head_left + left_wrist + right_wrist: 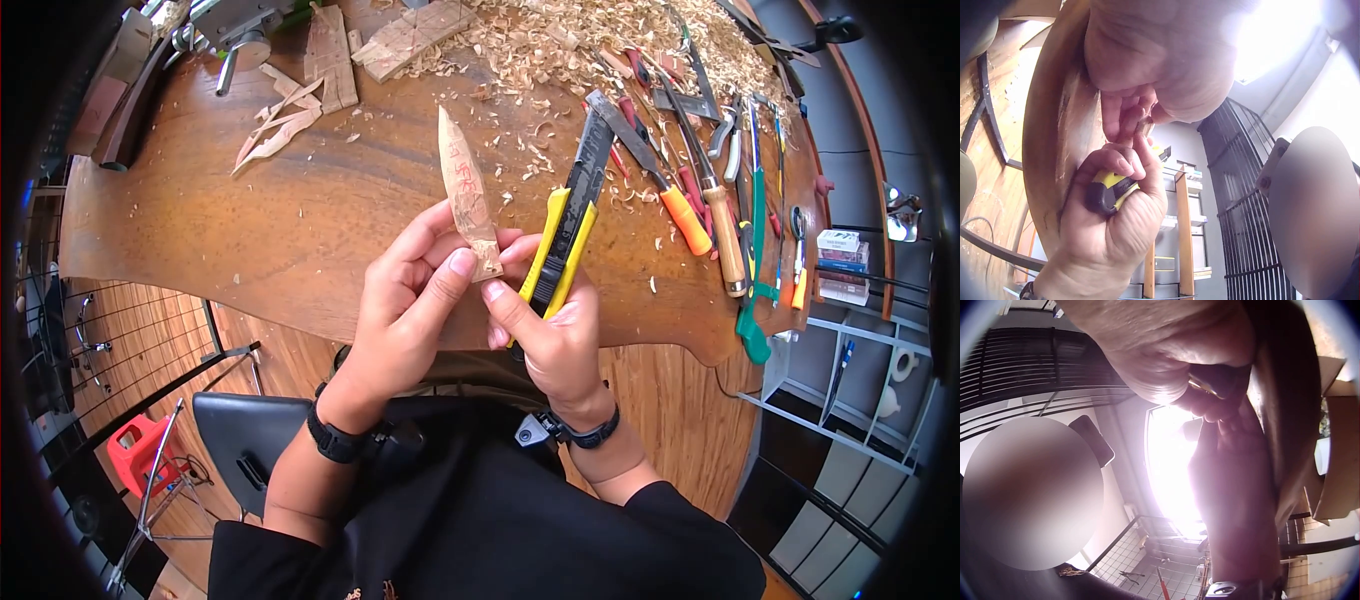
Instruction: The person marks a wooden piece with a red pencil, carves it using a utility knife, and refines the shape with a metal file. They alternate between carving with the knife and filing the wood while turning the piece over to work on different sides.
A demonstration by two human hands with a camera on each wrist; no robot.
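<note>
Wood (pixel 453 140): base pinched by left hand (pixel 405 305), tip pointing away
Knife (pixel 568 232): gripped in right hand (pixel 557 340)
Head view: red marks (pixel 465 180), hidden from left wrist

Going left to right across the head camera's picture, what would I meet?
Red plastic stool → black chair seat → pointed piece of wood → yellow-and-black utility knife → orange tool handle → green tool handle → stacked books.

Both wrists wear dark bands; the left hand (pixel 415 285) and right hand (pixel 553 330) nearly meet, thumbs upward.
</note>
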